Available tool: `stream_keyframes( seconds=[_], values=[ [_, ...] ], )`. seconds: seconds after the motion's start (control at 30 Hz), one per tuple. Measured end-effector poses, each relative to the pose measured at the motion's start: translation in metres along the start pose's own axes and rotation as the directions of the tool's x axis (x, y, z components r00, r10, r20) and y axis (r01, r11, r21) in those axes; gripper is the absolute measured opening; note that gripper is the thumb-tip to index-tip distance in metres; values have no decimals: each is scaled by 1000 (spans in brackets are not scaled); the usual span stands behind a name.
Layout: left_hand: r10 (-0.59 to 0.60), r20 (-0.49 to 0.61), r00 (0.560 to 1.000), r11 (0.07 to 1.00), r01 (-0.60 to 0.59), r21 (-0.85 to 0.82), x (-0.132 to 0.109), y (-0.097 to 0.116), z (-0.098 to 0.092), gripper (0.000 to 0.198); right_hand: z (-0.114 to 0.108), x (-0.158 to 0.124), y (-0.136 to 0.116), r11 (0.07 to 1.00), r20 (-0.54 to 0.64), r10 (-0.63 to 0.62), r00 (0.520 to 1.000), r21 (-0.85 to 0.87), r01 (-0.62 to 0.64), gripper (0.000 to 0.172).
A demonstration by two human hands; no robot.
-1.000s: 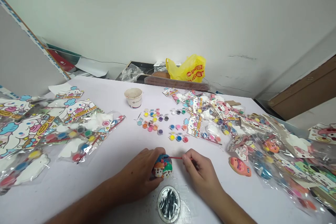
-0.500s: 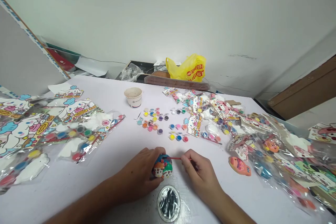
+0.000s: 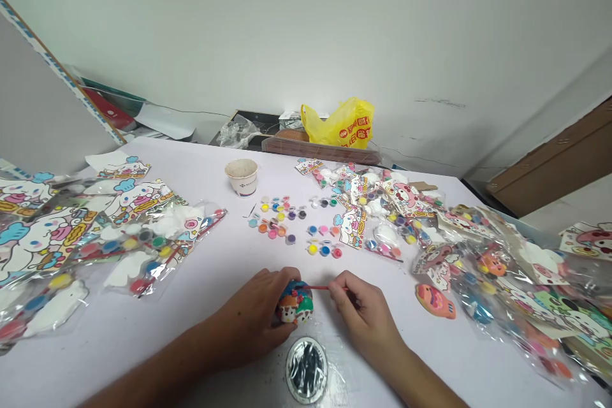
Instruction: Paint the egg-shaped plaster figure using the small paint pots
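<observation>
- The left hand grips a painted figurine between thumb and fingers, above the desk.
- The right hand pinches a thin red brush, pointing leftward to the figurine's upper edge; contact is unclear.
- Paint pots sit beyond both hands.
- An orange-pink painted piece lies right of the right hand.
</observation>
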State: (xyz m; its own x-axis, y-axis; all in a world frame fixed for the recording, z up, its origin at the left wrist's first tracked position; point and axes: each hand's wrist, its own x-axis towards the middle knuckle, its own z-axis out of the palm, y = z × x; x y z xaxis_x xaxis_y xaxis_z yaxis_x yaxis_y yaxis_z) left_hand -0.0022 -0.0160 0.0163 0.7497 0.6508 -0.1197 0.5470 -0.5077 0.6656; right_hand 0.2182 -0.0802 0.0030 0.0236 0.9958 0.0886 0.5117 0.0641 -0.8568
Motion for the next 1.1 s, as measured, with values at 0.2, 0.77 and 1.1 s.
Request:
stream_keyframes(
  seconds=[0.2,0.77,1.1],
  values=[
    [-9,16,1000,1000,9,-8,-1,-1,0,48,-3,1,0,1000,-4,4,1000,-10,-4,39],
    [-49,29,998,998,50,-35,-1,-1,-3,44,-3,1,0,1000,-10,-22,1000,-18,22,38],
    [-66,31,997,998,66,-13,-1,0,-3,44,-4,1,-1,999,-17,-28,999,-42,28,38]
  ],
)
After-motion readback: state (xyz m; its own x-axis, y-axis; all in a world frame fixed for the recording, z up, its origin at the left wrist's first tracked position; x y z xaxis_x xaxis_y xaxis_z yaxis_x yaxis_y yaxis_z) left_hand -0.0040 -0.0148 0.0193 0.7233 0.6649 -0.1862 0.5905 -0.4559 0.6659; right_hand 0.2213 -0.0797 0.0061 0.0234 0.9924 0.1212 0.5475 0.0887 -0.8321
